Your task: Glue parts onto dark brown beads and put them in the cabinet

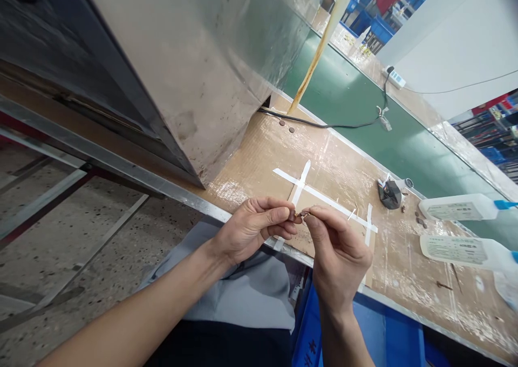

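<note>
Hands meet right over the front edge of the counter point(263, 156). The left hand point(251, 226) is curled, thumb and forefinger pinched shut on one end of a small brown part point(298, 214). The right hand point(340, 253) grips the other end with its fingertips, wrist bent, knuckles up. Both forearms rise from below. The part hangs in the air just above the white tape strips point(301, 183). Further out there's a black lump point(389, 193) and two white bottles point(457, 209) lying on their sides, with a green belt point(343, 94) behind and a big metal box point(202, 59) on the left.
</note>
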{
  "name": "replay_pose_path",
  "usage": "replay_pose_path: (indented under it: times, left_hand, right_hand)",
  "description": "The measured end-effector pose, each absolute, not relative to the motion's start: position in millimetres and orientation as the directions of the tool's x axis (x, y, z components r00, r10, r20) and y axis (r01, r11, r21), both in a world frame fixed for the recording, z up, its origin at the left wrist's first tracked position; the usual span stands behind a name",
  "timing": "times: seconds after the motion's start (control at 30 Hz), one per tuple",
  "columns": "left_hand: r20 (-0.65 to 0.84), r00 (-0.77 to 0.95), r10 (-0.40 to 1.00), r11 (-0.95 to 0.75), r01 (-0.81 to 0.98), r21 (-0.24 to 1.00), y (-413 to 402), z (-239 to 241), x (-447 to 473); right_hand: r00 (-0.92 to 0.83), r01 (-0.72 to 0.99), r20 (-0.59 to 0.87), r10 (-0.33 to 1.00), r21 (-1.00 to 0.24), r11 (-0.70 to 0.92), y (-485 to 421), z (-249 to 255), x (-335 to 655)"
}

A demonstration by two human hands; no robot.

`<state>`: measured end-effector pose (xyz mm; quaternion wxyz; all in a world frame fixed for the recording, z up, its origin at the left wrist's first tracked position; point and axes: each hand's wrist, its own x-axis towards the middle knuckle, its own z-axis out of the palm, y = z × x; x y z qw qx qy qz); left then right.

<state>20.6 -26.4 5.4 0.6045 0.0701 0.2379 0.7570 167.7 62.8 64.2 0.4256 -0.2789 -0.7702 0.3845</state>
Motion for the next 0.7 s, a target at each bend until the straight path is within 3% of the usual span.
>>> replay_pose_path:
  times: [0.7]
  left_hand:
    - [-0.183, -0.257, 0.949, -0.151, -0.88, 0.45, -26.6, 10.0, 20.3]
  right_hand:
    - [-0.461, 0.111, 0.49, 0.74, -0.796, 0.596, 60.8, 57.0, 167.2]
